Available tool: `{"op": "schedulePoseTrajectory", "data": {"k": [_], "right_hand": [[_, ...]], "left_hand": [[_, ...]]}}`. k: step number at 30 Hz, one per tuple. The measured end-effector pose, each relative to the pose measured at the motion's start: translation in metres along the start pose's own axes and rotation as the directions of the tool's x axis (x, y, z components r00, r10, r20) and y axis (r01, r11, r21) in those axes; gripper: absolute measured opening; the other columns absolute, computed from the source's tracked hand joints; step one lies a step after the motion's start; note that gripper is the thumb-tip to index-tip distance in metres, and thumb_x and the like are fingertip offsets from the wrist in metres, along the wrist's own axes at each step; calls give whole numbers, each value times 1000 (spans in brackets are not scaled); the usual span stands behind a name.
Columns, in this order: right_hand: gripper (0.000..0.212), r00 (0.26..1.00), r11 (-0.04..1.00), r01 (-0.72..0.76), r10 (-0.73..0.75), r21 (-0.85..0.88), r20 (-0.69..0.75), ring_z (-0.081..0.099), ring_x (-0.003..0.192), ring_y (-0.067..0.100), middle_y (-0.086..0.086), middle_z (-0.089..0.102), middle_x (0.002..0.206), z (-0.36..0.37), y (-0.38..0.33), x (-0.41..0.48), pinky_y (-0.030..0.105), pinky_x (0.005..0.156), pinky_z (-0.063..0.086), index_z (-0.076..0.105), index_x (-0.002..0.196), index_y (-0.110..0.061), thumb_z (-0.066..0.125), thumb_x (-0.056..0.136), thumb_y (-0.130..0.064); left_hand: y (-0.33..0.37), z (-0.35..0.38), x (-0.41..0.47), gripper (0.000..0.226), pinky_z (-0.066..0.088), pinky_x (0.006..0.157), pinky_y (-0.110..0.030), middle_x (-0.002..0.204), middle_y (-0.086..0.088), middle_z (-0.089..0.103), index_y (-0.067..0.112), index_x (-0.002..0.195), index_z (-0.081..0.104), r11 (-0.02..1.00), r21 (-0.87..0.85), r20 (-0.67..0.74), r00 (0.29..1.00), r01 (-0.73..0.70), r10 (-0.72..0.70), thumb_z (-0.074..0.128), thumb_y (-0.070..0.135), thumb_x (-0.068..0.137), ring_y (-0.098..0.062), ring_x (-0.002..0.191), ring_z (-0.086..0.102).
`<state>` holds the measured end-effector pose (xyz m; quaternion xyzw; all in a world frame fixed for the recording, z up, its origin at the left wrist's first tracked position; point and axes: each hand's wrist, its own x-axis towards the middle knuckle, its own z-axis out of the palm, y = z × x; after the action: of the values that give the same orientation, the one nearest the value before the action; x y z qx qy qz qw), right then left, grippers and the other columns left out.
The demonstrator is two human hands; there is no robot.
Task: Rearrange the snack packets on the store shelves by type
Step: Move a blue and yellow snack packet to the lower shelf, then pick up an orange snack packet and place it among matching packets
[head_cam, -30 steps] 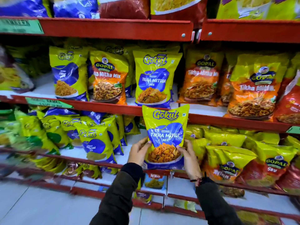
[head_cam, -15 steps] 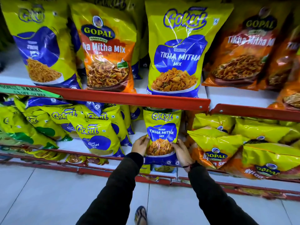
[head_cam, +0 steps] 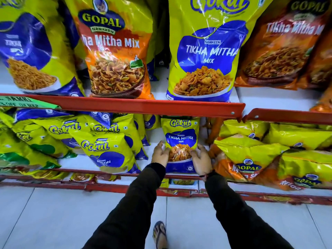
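Note:
A small yellow and blue Gokul Tikha Mitha Mix packet (head_cam: 180, 139) stands upright on the lower white shelf, under the red shelf rail (head_cam: 143, 106). My left hand (head_cam: 160, 154) grips its lower left edge and my right hand (head_cam: 201, 158) grips its lower right edge. To its left lean several Gokul Nylon Sev packets (head_cam: 106, 150). To its right lie yellow and orange Gopal Nylon Sev packets (head_cam: 249, 159). On the shelf above stand a large Gokul Tikha Mitha Mix bag (head_cam: 204, 51) and an orange Gopal Tikha Mitha Mix bag (head_cam: 115, 51).
More orange Gopal bags (head_cam: 280, 51) fill the upper right, and a Gokul sev bag (head_cam: 30, 51) the upper left. A green price tag (head_cam: 27, 102) hangs on the rail. Lower red shelves (head_cam: 125, 187) hold small packets. My sandalled foot (head_cam: 159, 234) stands on the tiled floor.
Both hands carried the small Gokul packet down and back, from in front of the red rail onto the lower shelf. The camera moved closer and lower.

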<state>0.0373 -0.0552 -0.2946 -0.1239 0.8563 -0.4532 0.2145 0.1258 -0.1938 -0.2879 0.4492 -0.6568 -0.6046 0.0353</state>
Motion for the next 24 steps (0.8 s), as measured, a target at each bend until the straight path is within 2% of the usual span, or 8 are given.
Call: {"op": "schedulePoseTrajectory", "data": {"k": [3,5,9,12,15,19,21,24], "right_hand": [[43,966,973,222,-228,-63,-122,58,124,30,15,61,135,-7,-13,-22,45,103,47,50,139,-7,55,99,-20],[40,912,934,348,-356,-76,-202,57,120,19,7,59,134,-13,-28,-39,35,98,48,51,138,-13,51,100,-24],[31,782,815,578,-570,-47,-254,58,103,2,-8,57,120,-28,-76,-64,18,87,46,53,133,-24,46,103,-31],[30,693,723,690,-671,-28,-262,59,97,8,-12,55,115,-37,-123,-78,20,82,47,52,133,-30,45,104,-35],[30,619,647,763,-726,9,-300,60,98,11,-12,56,116,-40,-173,-82,28,82,51,53,132,-31,46,103,-35],[32,551,561,824,-761,78,-343,60,113,7,-11,57,123,-38,-234,-77,30,92,53,53,134,-26,50,102,-32],[38,567,567,817,-758,103,-322,58,119,7,-7,56,130,-33,-261,-70,30,99,51,52,137,-24,49,101,-35],[48,666,651,743,-697,154,-268,54,130,17,2,52,141,-23,-298,-53,37,109,46,48,144,-18,50,100,-37]], "left_hand": [[-2,-7,-25,44,32,119,-33,151,-6,49,18,144,47,951,175,-90,957,-256,274,48,21,100,-24,142,43],[4,-14,-45,38,38,110,-30,140,0,58,24,136,55,879,250,-118,889,-405,443,45,27,99,-20,132,51],[38,-37,-80,33,38,107,-25,123,12,64,34,124,61,721,353,-222,695,-596,683,38,41,101,-11,119,56],[76,-65,-98,30,30,107,-12,119,13,66,32,119,65,573,417,-257,513,-706,819,40,35,103,-8,115,59],[113,-96,-106,28,34,103,-15,118,10,67,28,118,66,428,473,-260,341,-770,903,43,29,103,-12,114,60],[155,-136,-112,28,33,103,-13,120,11,66,30,120,65,351,522,-323,201,-777,925,43,31,103,-9,117,58],[177,-156,-110,28,33,104,-14,120,9,65,28,120,65,344,530,-360,161,-775,919,43,31,102,-11,118,58],[208,-183,-100,30,34,106,-20,126,5,60,25,126,61,381,511,-422,161,-771,892,43,30,102,-15,122,54]]}}
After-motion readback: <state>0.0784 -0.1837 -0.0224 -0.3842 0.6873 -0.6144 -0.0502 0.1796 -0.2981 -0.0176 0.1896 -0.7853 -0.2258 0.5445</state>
